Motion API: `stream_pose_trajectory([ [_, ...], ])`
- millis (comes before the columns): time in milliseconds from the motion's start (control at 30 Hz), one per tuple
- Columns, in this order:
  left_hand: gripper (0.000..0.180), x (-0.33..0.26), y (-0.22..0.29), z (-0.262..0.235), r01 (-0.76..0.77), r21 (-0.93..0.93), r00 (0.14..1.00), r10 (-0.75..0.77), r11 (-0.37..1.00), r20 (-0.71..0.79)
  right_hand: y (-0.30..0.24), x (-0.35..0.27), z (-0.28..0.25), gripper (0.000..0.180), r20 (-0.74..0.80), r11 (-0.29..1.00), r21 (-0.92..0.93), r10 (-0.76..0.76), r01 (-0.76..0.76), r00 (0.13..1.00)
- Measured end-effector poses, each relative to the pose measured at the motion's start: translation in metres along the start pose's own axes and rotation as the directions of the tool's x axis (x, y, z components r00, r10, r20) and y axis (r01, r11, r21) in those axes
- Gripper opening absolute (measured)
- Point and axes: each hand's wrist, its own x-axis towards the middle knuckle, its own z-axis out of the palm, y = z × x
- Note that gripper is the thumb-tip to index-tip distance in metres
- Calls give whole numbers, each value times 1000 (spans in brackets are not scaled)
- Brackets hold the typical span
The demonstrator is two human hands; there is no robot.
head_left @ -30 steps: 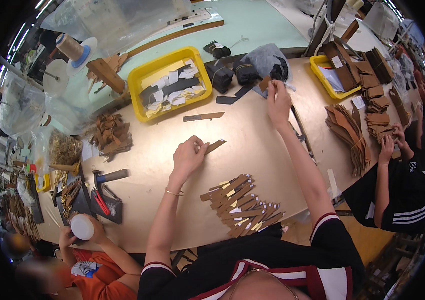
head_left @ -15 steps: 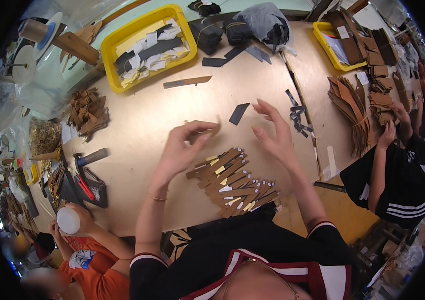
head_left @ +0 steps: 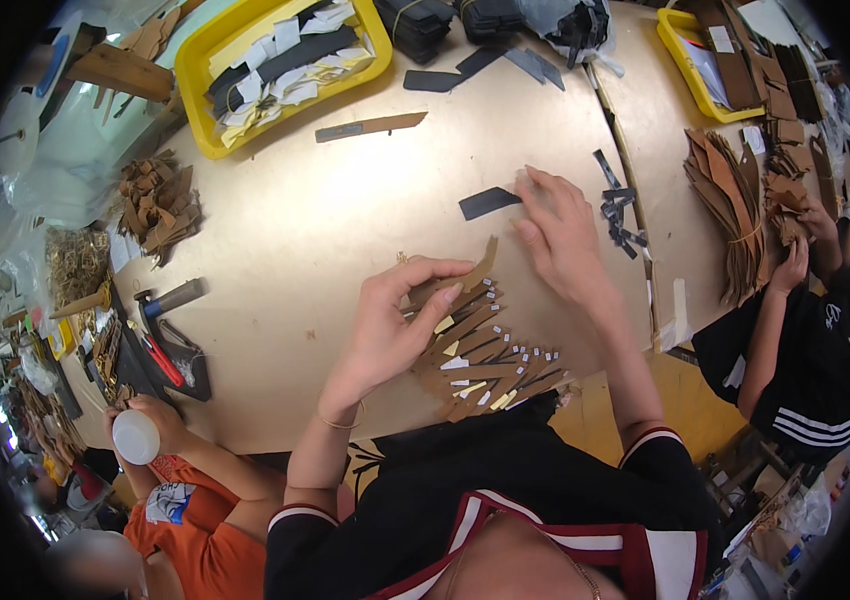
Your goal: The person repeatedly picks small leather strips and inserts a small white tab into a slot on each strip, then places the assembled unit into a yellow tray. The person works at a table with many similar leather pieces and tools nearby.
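My left hand (head_left: 400,315) pinches a narrow brown leather strip (head_left: 486,262) between thumb and fingers, its free end pointing up and right. Just below it lies a fanned pile of brown leather strips (head_left: 500,345) with small white tags and pale yellow and black parts. My right hand (head_left: 565,235) is open, thumb apart from the fingers. Its fingertips are at the right end of a flat black strip (head_left: 488,204) on the table and seem to touch it. Slight blur hides the exact contact.
A yellow tray (head_left: 385,60) of scraps stands at the far left, with a marked brown strip (head_left: 372,127) below it. Small black pieces (head_left: 621,215) lie right. A hammer (head_left: 170,298) and red-handled pliers (head_left: 160,355) lie left. Co-workers sit on both sides.
My left hand has moved right, over the top of the pile, with its brown strip. My right hand has come to the black strip, which has turned flatter. The whole view has shifted slightly.
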Motion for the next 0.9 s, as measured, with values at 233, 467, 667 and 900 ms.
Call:
stream_pose_trajectory([
  [233, 22, 23, -4, -3, -37, -63, 993, 44, 997, 109, -8, 1, -19, 38, 265, 299, 923, -35, -243, 964],
  [467, 19, 51, -30, 7, 78, -195, 984, -108, 978, -144, -8, 27, -9, 22, 382, 421, 796, 207, -435, 901],
  [667, 19, 65, -41, 11, 234, -4, 942, -228, 972, -245, -10, 43, 0, 19, 318, 690, 557, 338, -463, 886],
  [900, 17, 67, -38, 16, 236, -25, 924, -232, 972, -305, -11, 45, 3, 16, 271, 705, 562, 337, -433, 902],
])
